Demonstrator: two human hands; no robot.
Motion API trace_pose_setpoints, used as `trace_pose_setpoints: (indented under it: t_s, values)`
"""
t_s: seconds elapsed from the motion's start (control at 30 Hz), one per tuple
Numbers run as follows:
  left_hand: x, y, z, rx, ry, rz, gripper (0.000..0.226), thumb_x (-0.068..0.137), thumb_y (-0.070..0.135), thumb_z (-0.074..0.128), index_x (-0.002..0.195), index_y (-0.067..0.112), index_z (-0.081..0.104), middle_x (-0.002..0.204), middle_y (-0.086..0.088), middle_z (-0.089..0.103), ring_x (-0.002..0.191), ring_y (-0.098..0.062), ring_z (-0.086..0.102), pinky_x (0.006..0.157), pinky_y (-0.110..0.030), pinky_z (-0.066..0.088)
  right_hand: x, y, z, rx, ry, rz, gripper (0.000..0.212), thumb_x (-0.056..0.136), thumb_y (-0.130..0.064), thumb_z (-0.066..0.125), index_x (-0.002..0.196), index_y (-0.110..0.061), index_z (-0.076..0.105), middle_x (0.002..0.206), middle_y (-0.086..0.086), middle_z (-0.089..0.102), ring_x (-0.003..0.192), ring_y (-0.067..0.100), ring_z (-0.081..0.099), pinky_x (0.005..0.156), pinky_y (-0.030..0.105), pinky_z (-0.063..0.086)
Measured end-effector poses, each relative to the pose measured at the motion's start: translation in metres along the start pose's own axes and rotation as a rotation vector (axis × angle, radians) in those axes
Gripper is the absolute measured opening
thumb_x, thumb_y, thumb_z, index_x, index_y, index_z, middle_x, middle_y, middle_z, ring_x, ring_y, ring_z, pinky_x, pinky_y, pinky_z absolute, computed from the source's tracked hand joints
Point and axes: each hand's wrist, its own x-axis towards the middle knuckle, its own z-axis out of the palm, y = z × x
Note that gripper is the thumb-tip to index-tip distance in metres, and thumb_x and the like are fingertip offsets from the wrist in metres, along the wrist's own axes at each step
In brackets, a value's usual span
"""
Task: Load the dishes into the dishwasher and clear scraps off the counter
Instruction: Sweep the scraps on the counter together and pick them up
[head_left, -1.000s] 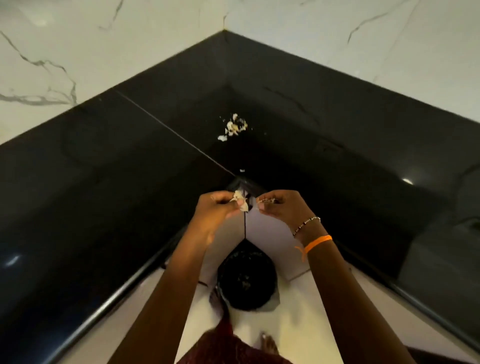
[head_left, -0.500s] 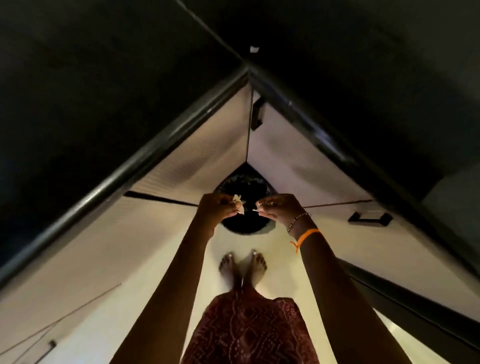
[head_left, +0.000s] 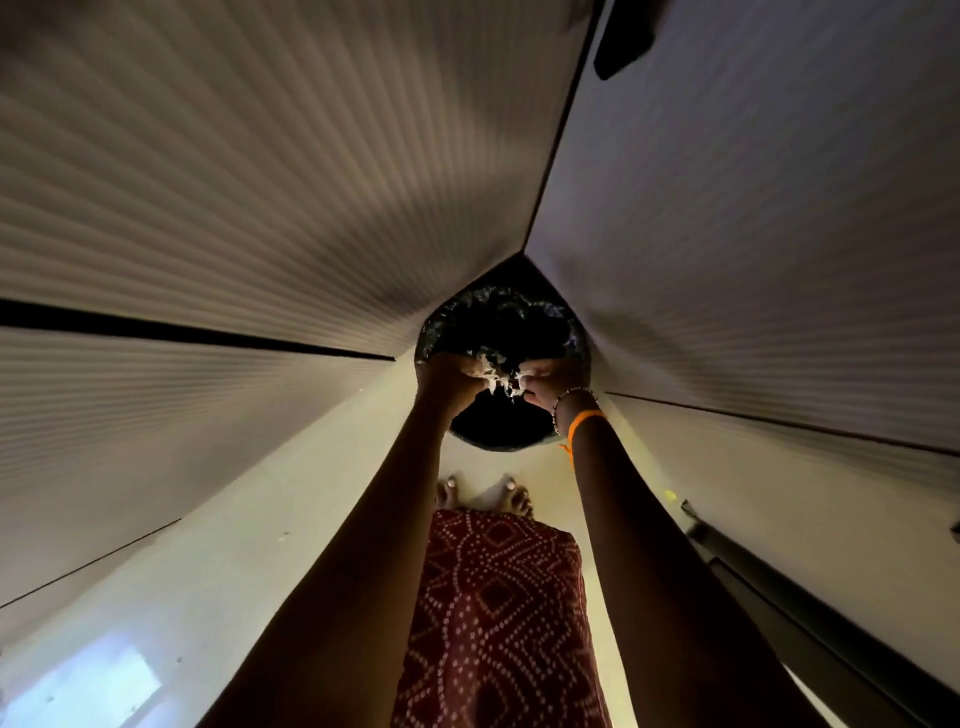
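Two hands were recorded in the single head view, both lowered over the round black-lined rubbish bin (head_left: 498, 436) that stood on the pale floor (head_left: 291, 499) in the corner where two ribbed cream cabinet fronts (head_left: 270, 171) met. The left hand (head_left: 449, 376) and the right hand (head_left: 553, 382) were held close together, fingers curled, each pinching part of a small clump of whitish papery food scraps (head_left: 501, 376). The clump sat between the two hands, directly above the bin's dark opening and not yet released. The right wrist carried a thin beaded bracelet (head_left: 571, 397) and an orange band (head_left: 587, 418). Bare feet and a red patterned garment (head_left: 498, 613) were visible below the arms. The desk itself was not in view.

In my judgement the step in hand was dropping the scraps into the bin. Done well, the hands should stay centred over the opening and low to it, since such light flakes are likely to drift. The fingers should part together, then be rubbed against one another over the bin so that clinging fragments fall inside and not on the floor.
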Motion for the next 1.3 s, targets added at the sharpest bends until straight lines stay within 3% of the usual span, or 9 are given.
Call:
trace_pose_setpoints:
  t_s: [0.1,0.4,0.5,0.7,0.83,0.97,1.07,1.17,1.3]
  values:
    - [-0.011,-0.001,-0.003,0.067,-0.03,0.034,0.026,0.089,0.007,0.057,0.114,0.001,0.065,0.115,-0.02,0.065,0.106,-0.03,0.062,0.097,-0.041,0.048,-0.014,-0.005,0.001,-0.066,0.013,-0.002,0.034,0.093,-0.005,0.046,0.125,0.002,0.053,0.132,0.022,0.052,0.123,0.037,0.049,0.104,0.045,0.041]
    - [-0.102,0.033,-0.049,-0.095,0.009,0.061,0.018,0.086,-0.003,0.054,0.084,0.002,0.071,0.069,-0.009,0.066,0.049,-0.003,0.061,0.067,-0.026,0.058,-0.122,-0.04,-0.004,-0.068,0.125,-0.199,0.021,0.084,0.004,0.057,0.102,0.008,0.067,0.108,0.023,0.067,0.103,0.03,0.063,0.09,0.029,0.051]
    - [-0.151,0.053,-0.068,-0.13,0.019,0.101,0.028,0.084,-0.004,0.056,0.064,0.013,0.064,0.059,-0.002,0.063,0.051,-0.008,0.059,0.062,-0.025,0.055,-0.19,-0.068,-0.002,0.087,0.17,-0.281,0.02,0.083,0.006,0.059,0.1,0.014,0.065,0.09,0.025,0.068,0.079,0.025,0.06,0.061,0.014,0.051]
    - [-0.244,0.112,-0.12,0.135,0.197,0.399,0.016,0.079,0.02,0.069,0.076,0.006,0.063,0.089,-0.014,0.069,0.089,-0.026,0.064,0.078,-0.03,0.045,-0.314,-0.141,-0.011,0.081,0.386,-0.645,0.024,0.088,-0.004,0.05,0.076,-0.019,0.065,0.063,-0.003,0.058,0.062,0.015,0.054,0.068,0.029,0.048]
    - [-0.292,0.145,-0.142,-0.188,0.185,0.634,0.018,0.073,0.018,0.07,0.063,0.017,0.054,0.069,-0.005,0.063,0.074,-0.028,0.062,0.075,-0.039,0.051,-0.393,-0.183,-0.026,0.044,0.533,-1.034,0.023,0.086,-0.008,0.043,0.086,-0.016,0.065,0.077,0.001,0.062,0.07,0.005,0.055,0.066,0.011,0.043]
    - [-0.325,0.191,-0.159,-0.31,0.232,0.73,0.02,0.085,0.003,0.057,0.074,0.02,0.058,0.078,0.003,0.062,0.078,-0.019,0.06,0.074,-0.032,0.049,-0.408,-0.217,-0.049,-0.348,0.855,-1.009,0.038,0.088,-0.003,0.047,0.124,-0.013,0.054,0.125,0.006,0.055,0.121,0.022,0.043,0.105,0.033,0.033]
    - [-0.332,0.22,-0.172,-0.247,0.274,0.841,0.018,0.09,0.005,0.052,0.085,0.021,0.059,0.083,0.007,0.061,0.082,-0.011,0.06,0.076,-0.024,0.048,-0.4,-0.237,-0.064,-0.65,0.704,-0.808,0.058,0.097,-0.024,0.038,0.148,-0.012,0.013,0.157,0.005,0.011,0.146,0.024,-0.003,0.117,0.043,-0.004]
    - [-0.32,0.243,-0.185,-0.23,0.344,0.875,0.017,0.091,0.008,0.052,0.089,0.022,0.06,0.084,0.01,0.06,0.083,-0.006,0.059,0.072,-0.016,0.045,-0.384,-0.254,-0.07,-0.927,0.589,-0.791,0.069,0.096,-0.05,0.019,0.148,-0.015,-0.008,0.157,0.001,-0.015,0.143,0.023,-0.019,0.113,0.05,-0.012]
    - [-0.281,0.271,-0.195,-0.141,0.475,0.83,0.017,0.089,0.015,0.057,0.088,0.032,0.059,0.09,0.011,0.063,0.093,-0.008,0.06,0.081,-0.024,0.049,-0.361,-0.278,-0.084,-1.096,0.552,-0.862,0.127,0.04,-0.076,-0.043,0.148,-0.017,-0.009,0.157,0.0,-0.013,0.144,0.018,-0.015,0.114,0.048,-0.01]
